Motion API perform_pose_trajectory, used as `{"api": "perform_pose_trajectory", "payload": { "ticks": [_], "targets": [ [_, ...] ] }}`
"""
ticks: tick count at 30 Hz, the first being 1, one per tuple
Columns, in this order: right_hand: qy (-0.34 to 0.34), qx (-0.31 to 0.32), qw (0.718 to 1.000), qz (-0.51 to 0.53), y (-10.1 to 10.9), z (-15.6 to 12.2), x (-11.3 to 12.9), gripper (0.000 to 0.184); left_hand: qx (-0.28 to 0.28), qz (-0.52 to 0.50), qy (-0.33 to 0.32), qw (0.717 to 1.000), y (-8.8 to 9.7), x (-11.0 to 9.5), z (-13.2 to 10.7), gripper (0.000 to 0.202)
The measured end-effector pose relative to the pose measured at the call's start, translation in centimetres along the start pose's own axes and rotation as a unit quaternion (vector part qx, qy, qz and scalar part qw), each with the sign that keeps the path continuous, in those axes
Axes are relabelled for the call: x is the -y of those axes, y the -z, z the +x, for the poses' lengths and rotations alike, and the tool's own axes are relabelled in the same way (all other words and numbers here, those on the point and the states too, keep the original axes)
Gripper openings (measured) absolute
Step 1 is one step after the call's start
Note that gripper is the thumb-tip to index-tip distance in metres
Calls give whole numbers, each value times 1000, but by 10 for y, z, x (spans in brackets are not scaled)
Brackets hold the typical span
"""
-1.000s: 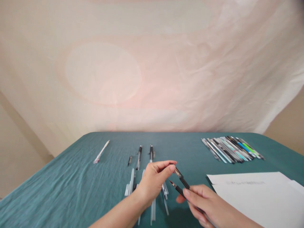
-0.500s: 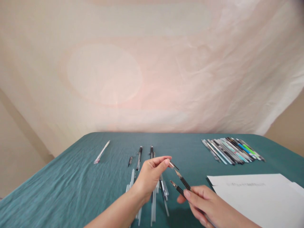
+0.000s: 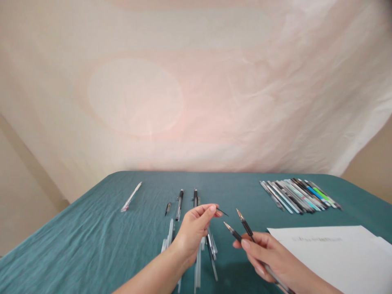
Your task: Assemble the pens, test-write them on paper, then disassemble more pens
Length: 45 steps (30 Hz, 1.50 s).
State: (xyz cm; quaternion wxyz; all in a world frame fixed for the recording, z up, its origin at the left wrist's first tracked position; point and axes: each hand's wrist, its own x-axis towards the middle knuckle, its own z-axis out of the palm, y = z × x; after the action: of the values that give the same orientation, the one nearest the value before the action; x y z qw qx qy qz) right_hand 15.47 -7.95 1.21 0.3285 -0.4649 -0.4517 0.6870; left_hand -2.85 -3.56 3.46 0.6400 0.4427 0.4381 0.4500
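Two uncapped pens with black grips and metal tips, one pen (image 3: 245, 223) above the other pen (image 3: 232, 232), are held in my right hand (image 3: 263, 253), tips pointing up and left. My left hand (image 3: 196, 224) pinches a small pen cap between thumb and fingertips; its thin dark clip (image 3: 222, 211) sticks out to the right, while the rest is mostly hidden by the fingers. A gap separates the cap from the pen tips. Beneath my left hand and forearm lie several clear pen barrels and parts (image 3: 198, 269), partly covered.
Beyond my left hand lie a pen (image 3: 179, 205), another dark pen (image 3: 195, 197) and a loose cap (image 3: 168, 208). A white pen (image 3: 131, 197) rests far left on the green cloth (image 3: 76, 232). At right are a row of several pens (image 3: 301, 196) and white paper sheets (image 3: 330, 257).
My right hand has moved slightly right, drawing the two pen tips away from the cap. The cap's clip has tilted a little within my left hand.
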Motion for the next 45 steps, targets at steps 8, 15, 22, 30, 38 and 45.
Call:
{"api": "perform_pose_trajectory", "payload": {
  "ticks": [8, 15, 22, 30, 38, 45],
  "targets": [
    [10, -11, 1000, 8, 0, 2, 0, 39, 1, 6, 6, 1000, -9, -3, -7, 33],
    [6, -19, 1000, -19, -2, 0, 4, 39, 16, 40, 11, 999, -13, 1, -12, 35],
    [29, -29, 997, -63, -1, 3, 1, 40, 4, 69, -10, 998, -17, 6, -15, 38],
    [46, -38, 994, -91, -5, -1, 7, 45, 17, 66, -13, 998, -19, 9, -16, 41],
    [65, -84, 966, -235, 33, 21, 19, 46, -19, -1, 10, 1000, 3, 3, 6, 49],
    [106, -343, 689, -629, 126, 76, 39, 20, -27, -91, 4, 995, 13, 8, 16, 60]
  ]
}}
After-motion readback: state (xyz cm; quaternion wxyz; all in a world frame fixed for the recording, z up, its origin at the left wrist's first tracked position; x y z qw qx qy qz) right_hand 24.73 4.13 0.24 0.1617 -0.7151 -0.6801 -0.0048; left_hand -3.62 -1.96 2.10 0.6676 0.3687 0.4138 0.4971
